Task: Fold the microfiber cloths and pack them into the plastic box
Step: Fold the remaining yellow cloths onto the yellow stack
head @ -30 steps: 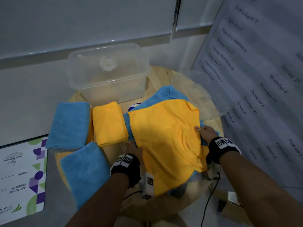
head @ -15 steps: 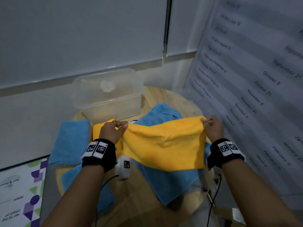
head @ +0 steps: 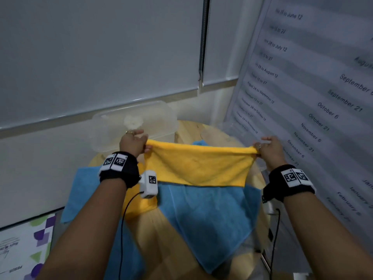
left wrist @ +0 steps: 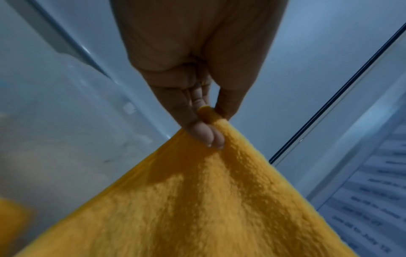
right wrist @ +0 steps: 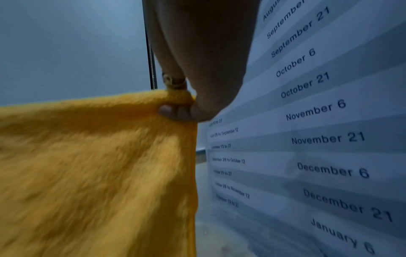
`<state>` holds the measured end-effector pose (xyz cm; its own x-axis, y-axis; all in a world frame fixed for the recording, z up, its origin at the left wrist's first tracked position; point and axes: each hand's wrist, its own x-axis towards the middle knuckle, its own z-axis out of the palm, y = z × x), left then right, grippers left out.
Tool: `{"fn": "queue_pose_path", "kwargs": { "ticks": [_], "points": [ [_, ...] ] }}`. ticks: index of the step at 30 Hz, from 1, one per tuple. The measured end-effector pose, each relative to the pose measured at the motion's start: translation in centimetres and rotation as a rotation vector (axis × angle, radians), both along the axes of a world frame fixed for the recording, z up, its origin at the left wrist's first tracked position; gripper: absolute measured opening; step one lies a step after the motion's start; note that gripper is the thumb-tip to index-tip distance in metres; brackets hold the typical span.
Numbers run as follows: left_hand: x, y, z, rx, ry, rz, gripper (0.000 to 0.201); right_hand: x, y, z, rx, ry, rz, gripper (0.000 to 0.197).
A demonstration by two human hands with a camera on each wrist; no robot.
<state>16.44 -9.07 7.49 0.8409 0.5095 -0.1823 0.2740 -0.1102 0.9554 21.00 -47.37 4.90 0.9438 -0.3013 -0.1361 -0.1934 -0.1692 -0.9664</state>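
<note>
pinching both top corners of the yellow cloth (head: 198, 165) at frame centre, left hand (head: 132, 143) and right hand (head: 268, 149) in narrow grip; stretched taut above the blue cloth (head: 210, 217) on the table (head: 203, 130), plastic box (head: 133, 125) behind. risk: corner slipping, skewing the fold.

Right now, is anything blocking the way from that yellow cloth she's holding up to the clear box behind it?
Nothing visible: the yellow cloth hangs between both hands, and the plastic box sits open-topped just beyond.

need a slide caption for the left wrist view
Left hand pinches a corner of the yellow microfiber cloth, holding it up.
</note>
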Motion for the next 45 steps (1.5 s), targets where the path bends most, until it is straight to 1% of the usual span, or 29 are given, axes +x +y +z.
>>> {"fn": "queue_pose_path", "kwargs": {
  "ticks": [2, 3, 5, 7, 8, 10, 11, 12, 14, 15, 16, 18, 20, 23, 24, 27, 30, 32, 34, 35, 36, 37, 38, 39, 40, 41, 43, 45],
  "points": [
    [1.1, -0.6, 2.4, 0.021, -0.139, 0.018, 0.029, 0.2, -0.3, 1.7, 0.018, -0.199, -0.059, 0.021],
    [1.2, -0.9, 3.6, 0.018, -0.225, 0.027, 0.026, 0.1, -0.5, 2.4, 0.039, -0.279, -0.090, 0.023],
    [0.8, -1.5, 5.3, -0.033, -0.366, 0.033, 0.023, -0.6, -1.3, 3.2, 0.084, -0.363, -0.141, 0.029],
    [-0.2, -1.9, 5.0, -0.078, -0.414, 0.009, 0.024, -2.1, -2.0, 2.8, 0.117, -0.387, -0.183, 0.031],
    [-1.0, -2.1, 3.8, -0.084, -0.399, -0.017, 0.023, -2.9, -2.4, 1.8, 0.135, -0.369, -0.192, 0.032],
    [-2.7, -2.4, -0.1, -0.030, -0.289, -0.086, 0.023, -5.4, -2.8, -1.4, 0.159, -0.264, -0.208, 0.032],
    [-3.7, -2.4, -2.6, 0.037, -0.205, -0.113, 0.024, -6.7, -2.8, -3.3, 0.144, -0.189, -0.210, 0.031],
    [-4.5, -2.3, -5.2, 0.125, -0.103, -0.143, 0.024, -8.0, -3.1, -5.9, 0.113, -0.091, -0.213, 0.034],
    [-6.0, -2.1, -10.1, 0.311, 0.137, -0.232, 0.017, -10.1, -3.5, -10.2, -0.016, 0.044, -0.215, 0.056],
    [-6.6, -2.1, -11.9, 0.386, 0.257, -0.285, 0.018, -11.2, -3.6, -11.9, -0.067, 0.101, -0.201, 0.062],
    [-7.1, -2.2, -13.4, 0.441, 0.360, -0.333, 0.025, -12.1, -3.4, -12.8, -0.093, 0.175, -0.181, 0.061],
    [-7.8, -2.8, -15.4, 0.488, 0.471, -0.401, 0.037, -13.3, -3.3, -14.5, -0.135, 0.314, -0.163, 0.048],
    [-8.0, -3.6, -16.1, 0.501, 0.507, -0.427, 0.040, -13.7, -3.3, -15.9, -0.165, 0.397, -0.174, 0.046],
    [-7.4, -4.0, -15.9, 0.509, 0.496, -0.382, 0.041, -13.2, -3.2, -16.0, -0.224, 0.528, -0.144, 0.049],
    [-7.1, -4.0, -15.7, 0.521, 0.488, -0.373, 0.042, -12.9, -3.4, -15.9, -0.240, 0.574, -0.130, 0.047],
    [-6.5, -3.7, -14.5, 0.603, 0.434, -0.381, 0.037, -11.9, -4.4, -14.9, -0.286, 0.570, -0.086, 0.023],
    [-6.8, -3.4, -13.6, 0.675, 0.410, -0.417, 0.032, -12.1, -5.3, -13.9, -0.315, 0.557, -0.051, 0.017],
    [-7.4, -3.4, -13.4, 0.720, 0.461, -0.497, 0.034, -12.5, -5.2, -13.7, -0.364, 0.573, -0.005, 0.019],
    [-7.8, -3.8, -12.8, 0.805, 0.613, -0.577, 0.040, -12.7, -4.9, -13.7, -0.435, 0.612, 0.064, 0.014],
    [-8.0, -4.0, -12.5, 0.871, 0.671, -0.591, 0.047, -12.7, -4.5, -13.4, -0.524, 0.633, 0.111, 0.021],
    [-8.0, -4.3, -12.3, 0.933, 0.686, -0.590, 0.055, -12.5, -4.0, -13.0, -0.612, 0.614, 0.140, 0.027],
    [-7.7, -4.6, -12.1, 0.972, 0.666, -0.575, 0.060, -12.1, -3.5, -12.8, -0.660, 0.560, 0.144, 0.029],
    [-7.0, -4.9, -12.1, 0.988, 0.624, -0.557, 0.059, -11.6, -3.0, -12.6, -0.665, 0.480, 0.151, 0.025],
    [-6.1, -5.2, -12.3, 0.980, 0.580, -0.547, 0.053, -11.1, -2.3, -12.5, -0.647, 0.424, 0.159, 0.017],
    [-5.0, -5.3, -12.7, 0.963, 0.551, -0.549, 0.045, -10.6, -1.6, -12.7, -0.637, 0.406, 0.186, 0.010],
    [-3.8, -5.5, -13.1, 0.941, 0.537, -0.565, 0.039, -10.1, -1.1, -13.2, -0.610, 0.406, 0.211, 0.008],
    [-1.3, -5.6, -14.4, 0.880, 0.528, -0.609, 0.036, -8.9, -0.2, -14.2, -0.543, 0.391, 0.205, 0.014],
    [0.7, -5.9, -15.5, 0.816, 0.543, -0.620, 0.038, -7.8, 0.4, -14.4, -0.463, 0.372, 0.159, 0.017]
  ]
}}
